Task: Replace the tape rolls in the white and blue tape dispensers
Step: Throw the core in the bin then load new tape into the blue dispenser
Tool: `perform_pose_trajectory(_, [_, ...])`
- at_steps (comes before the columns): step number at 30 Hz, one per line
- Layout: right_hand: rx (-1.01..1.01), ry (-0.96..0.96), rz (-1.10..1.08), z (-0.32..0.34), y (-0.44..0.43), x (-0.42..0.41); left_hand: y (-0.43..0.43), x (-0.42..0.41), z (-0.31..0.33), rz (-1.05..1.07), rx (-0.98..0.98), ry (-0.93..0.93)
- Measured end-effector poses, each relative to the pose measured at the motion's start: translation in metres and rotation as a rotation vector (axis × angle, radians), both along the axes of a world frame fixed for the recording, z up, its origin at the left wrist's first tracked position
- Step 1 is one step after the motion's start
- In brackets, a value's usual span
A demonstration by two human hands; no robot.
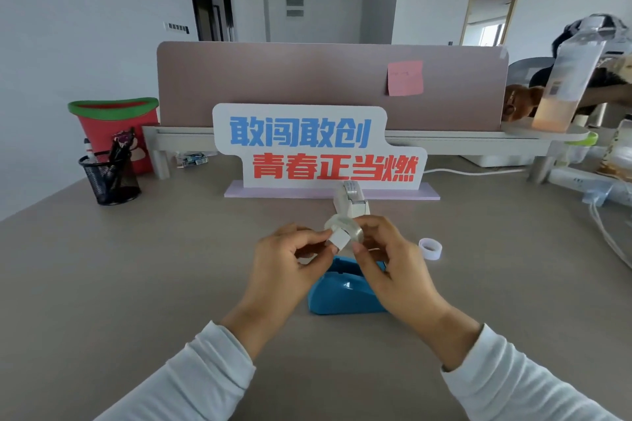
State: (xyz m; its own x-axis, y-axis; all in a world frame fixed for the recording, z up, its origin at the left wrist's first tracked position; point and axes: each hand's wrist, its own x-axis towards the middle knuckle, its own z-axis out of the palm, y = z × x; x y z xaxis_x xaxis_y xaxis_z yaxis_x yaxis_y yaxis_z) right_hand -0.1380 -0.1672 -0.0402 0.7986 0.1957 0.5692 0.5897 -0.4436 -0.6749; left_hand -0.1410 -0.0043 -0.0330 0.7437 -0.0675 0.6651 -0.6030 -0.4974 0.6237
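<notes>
The blue tape dispenser (343,294) lies on the desk just below my hands, partly hidden by them. Above it my right hand (386,260) holds a clear tape roll (345,227) by its rim. My left hand (290,260) pinches a small white piece (339,238) at the roll's middle, seemingly its core hub. The white tape dispenser (351,202) stands farther back with a roll in it, in front of the sign. A small white tape roll (431,248) lies on the desk to the right.
A sign with blue and red characters (318,147) stands on a lilac base behind the dispensers. A black mesh pen holder (109,178) and a red bin (116,130) sit at the back left. Bottles, cables and clutter fill the right edge (602,161).
</notes>
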Motion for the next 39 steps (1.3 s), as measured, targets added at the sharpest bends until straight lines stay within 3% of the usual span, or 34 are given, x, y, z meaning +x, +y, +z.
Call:
perform_pose_trajectory(5, [-0.015, 0.031, 0.008, 0.003, 0.004, -0.005, -0.004, -0.004, 0.002, -0.03, -0.109, 0.089])
perform_pose_trajectory(12, [0.072, 0.121, -0.001, 0.002, 0.002, 0.0, 0.0, 0.0, 0.001, -0.04, -0.109, 0.1])
perform_pose_trajectory(24, [0.163, 0.112, 0.073, 0.008, -0.001, 0.0, 0.004, 0.005, 0.0, -0.084, -0.094, 0.059])
perform_pose_trajectory(26, [0.179, 0.104, 0.085, 0.008, -0.001, 0.0, 0.005, 0.005, 0.001, -0.077, -0.116, 0.121])
perform_pose_trajectory(30, [0.171, 0.083, 0.101, 0.008, -0.002, 0.001, 0.007, 0.005, 0.003, -0.272, -0.101, 0.312])
perform_pose_trajectory(39, [0.188, 0.091, 0.123, 0.006, 0.0, 0.0, 0.007, 0.004, 0.004, -0.294, -0.135, 0.371])
